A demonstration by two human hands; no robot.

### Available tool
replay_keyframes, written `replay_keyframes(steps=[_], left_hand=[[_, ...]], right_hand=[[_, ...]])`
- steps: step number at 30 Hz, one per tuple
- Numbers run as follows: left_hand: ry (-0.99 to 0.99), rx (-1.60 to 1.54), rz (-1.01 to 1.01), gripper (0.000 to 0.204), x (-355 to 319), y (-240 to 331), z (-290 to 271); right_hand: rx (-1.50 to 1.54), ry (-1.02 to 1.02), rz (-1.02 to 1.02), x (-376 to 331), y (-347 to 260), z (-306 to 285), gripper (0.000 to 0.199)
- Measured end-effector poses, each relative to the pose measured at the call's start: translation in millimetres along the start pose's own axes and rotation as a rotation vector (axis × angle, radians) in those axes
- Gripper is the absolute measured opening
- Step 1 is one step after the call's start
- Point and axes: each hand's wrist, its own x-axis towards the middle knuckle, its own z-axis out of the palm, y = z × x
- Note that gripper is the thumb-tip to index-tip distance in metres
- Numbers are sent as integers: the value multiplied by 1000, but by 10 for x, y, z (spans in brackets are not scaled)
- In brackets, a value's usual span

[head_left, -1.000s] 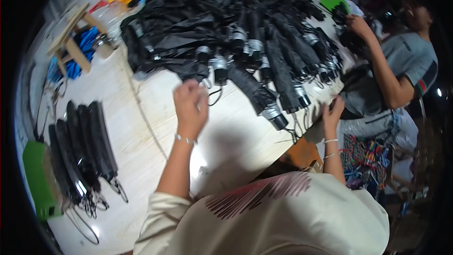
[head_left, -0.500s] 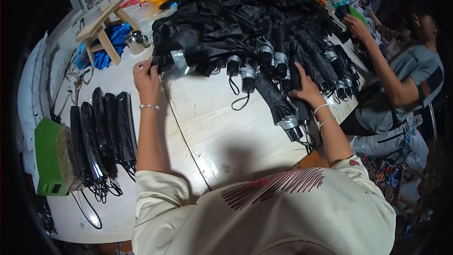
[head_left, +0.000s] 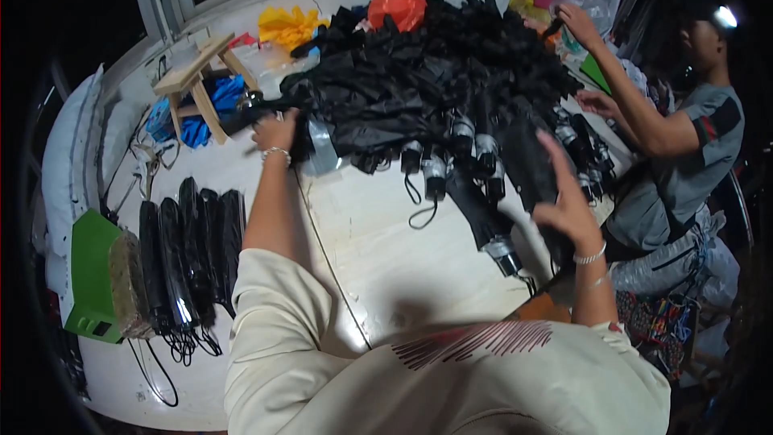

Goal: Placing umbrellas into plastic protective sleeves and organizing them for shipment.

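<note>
- Umbrellas (head_left: 419,89), black and folded, lie in a big loose heap across the counter (head_left: 386,258) from about 11 to 2 o'clock; I judge this the unsorted stock, and it is by far the larger share.
- At 9 o'clock a short row of rolled umbrellas (head_left: 189,254) lies side by side, straps hanging toward the near edge. I read these as the finished ones, so the work looks early on.
- My left hand (head_left: 276,130) is closed around the end of one umbrella at the heap's left edge, near 11 o'clock.
- My right hand (head_left: 564,201) is open with fingers spread, resting on a dark umbrella at 3 o'clock; I see no closed grip there.
- A green box (head_left: 90,274) stands at the counter's left edge at 9 o'clock, touching a brownish bundle (head_left: 127,282) beside the row.
- An orange bag (head_left: 396,0) sits on top of the heap at 12 o'clock, with a yellow bag (head_left: 286,26) to its left.
- A small wooden stool (head_left: 197,80) stands at 10 o'clock over blue cloth (head_left: 213,105).
- Another person (head_left: 684,137) works at the far right, around 2 o'clock.
</note>
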Motion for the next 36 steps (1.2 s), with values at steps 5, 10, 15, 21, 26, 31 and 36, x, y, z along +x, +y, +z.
replay_keyframes(steps=[5, 10, 15, 21, 26, 31, 36], left_hand=[[-239, 424, 89, 79, 124, -11, 395], [-155, 282, 147, 58, 480, 304, 405], [-185, -86, 437, 77, 779, 1315, 715], [-622, -1239, 516, 72, -61, 2626, 1490], [-595, -585, 686, 60, -154, 2534, 721], [-125, -216, 658, 37, 643, 1153, -41], [-193, 416, 417, 43, 906, -180, 4]], right_hand=[[130, -392, 176, -286, -46, 471, 103], [109, -583, 390, -383, 103, 650, 103], [218, -630, 417, -59, 163, 820, 104], [215, -455, -82, 312, 304, 1283, 100], [227, -591, 215, 674, 543, 1103, 107], [262, -901, 273, 1572, 452, 1396, 100], [726, -1176, 246, 1844, 650, 2351, 85]])
